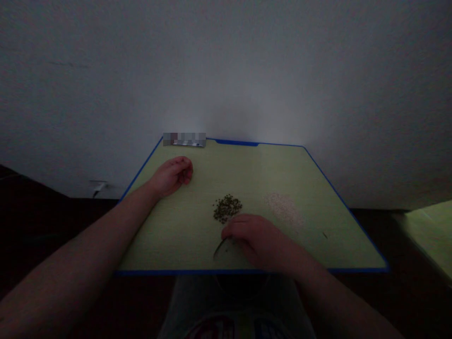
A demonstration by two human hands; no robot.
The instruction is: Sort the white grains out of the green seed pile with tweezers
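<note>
My right hand point(257, 237) is closed near the table's front edge, its fingertips pinching a thin, dark, curved tool point(219, 248) whose kind I cannot make out. The tool's free end points down and left toward the tabletop. Just beyond these fingers lies a loose pile of small dark grains point(227, 208), and a few stray bits sit close to the fingertips. To the right of that pile, pale grains resembling rice point(285, 209) are spread out. My left hand point(173, 175) rests at the table's left side with its fingers curled in, apart from both piles.
The pale green tabletop point(197, 249) has a blue rim and stands against a grey wall point(226, 70). At its back left corner is a flat, blurred-out item point(184, 140). A small dark sliver point(325, 235) lies on the right. A plug point(100, 187) sits low on the wall.
</note>
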